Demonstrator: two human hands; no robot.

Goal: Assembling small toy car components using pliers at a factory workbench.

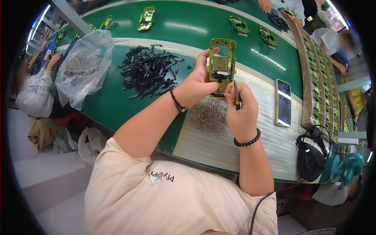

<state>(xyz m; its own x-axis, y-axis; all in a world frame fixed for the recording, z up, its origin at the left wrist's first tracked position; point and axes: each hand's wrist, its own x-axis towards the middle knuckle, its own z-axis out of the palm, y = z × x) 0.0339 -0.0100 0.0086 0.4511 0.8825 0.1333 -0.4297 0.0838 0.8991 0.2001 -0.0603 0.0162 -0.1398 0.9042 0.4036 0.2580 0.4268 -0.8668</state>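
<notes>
My left hand (196, 84) is closed around a shiny lime-green toy car shell (211, 70), held upright above the bench with its open underside toward me. A black part (221, 77) sits across the lower part of the shell. At the shell's lower right corner, my right hand (243, 111) is closed, with a slim tool (236, 96) that has a grey tip and a dark, yellow-banded body between its fingers. The right fingertips touch or nearly touch the shell; what else they pinch is hidden. Just below both hands lies a heap of thin metal wire pieces (208, 117).
Black strips (147, 70) are piled on the green bench, beside a clear bag (84, 64) of wire pieces. More green shells (147, 18) lie on the far belt. A phone (283, 102), a black pouch (311, 156) and a divided carton (319, 78) stand right. Co-workers sit around.
</notes>
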